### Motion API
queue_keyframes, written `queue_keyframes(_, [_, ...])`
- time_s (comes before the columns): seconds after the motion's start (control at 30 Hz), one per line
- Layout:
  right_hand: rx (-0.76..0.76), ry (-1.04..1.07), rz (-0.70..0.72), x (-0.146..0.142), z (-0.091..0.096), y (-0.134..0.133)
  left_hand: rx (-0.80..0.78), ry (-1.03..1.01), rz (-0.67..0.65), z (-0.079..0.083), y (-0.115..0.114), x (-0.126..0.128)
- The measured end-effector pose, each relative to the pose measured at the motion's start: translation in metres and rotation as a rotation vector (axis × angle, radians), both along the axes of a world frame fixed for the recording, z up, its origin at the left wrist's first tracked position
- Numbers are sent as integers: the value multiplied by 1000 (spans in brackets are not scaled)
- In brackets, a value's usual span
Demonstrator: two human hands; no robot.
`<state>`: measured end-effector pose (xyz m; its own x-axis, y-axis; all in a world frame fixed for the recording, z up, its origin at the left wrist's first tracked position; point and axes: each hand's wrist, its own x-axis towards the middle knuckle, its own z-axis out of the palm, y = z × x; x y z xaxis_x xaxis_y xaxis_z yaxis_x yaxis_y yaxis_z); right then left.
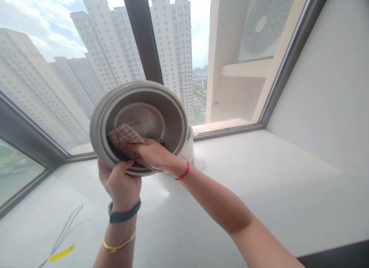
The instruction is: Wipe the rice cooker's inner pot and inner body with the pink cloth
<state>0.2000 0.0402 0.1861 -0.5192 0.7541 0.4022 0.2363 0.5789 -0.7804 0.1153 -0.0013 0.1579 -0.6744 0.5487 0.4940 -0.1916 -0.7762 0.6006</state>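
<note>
A round beige pot [173, 110] is tipped up on its side above a white windowsill, its open inside facing me. My left hand [119, 181] grips its lower rim, thumb over the edge, with a dark band and a gold bangle on that wrist. My right hand [151, 154] reaches inside the pot and presses a brownish-pink cloth [123, 136] against the lower left of the inner wall. A red string circles the right wrist. The pot's bottom looks stained.
The white windowsill [259, 191] runs wide under a large window with dark frames [141, 33]. A thin wire with a yellow tag [60, 253] lies at the lower left. A white wall [331, 87] rises at the right. Outside are tower blocks and an air-conditioner unit [263, 24].
</note>
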Motion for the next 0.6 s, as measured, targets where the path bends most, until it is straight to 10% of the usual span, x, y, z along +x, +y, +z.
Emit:
queue_keyframes(0.2, [-103, -226, 80, 16, 7, -11, -34, -62, 17, 3, -2, -8])
queue_keyframes(0.6, [440, -571, -112, 42, -18, 1, -195, 41, 22, 28, -14, -20])
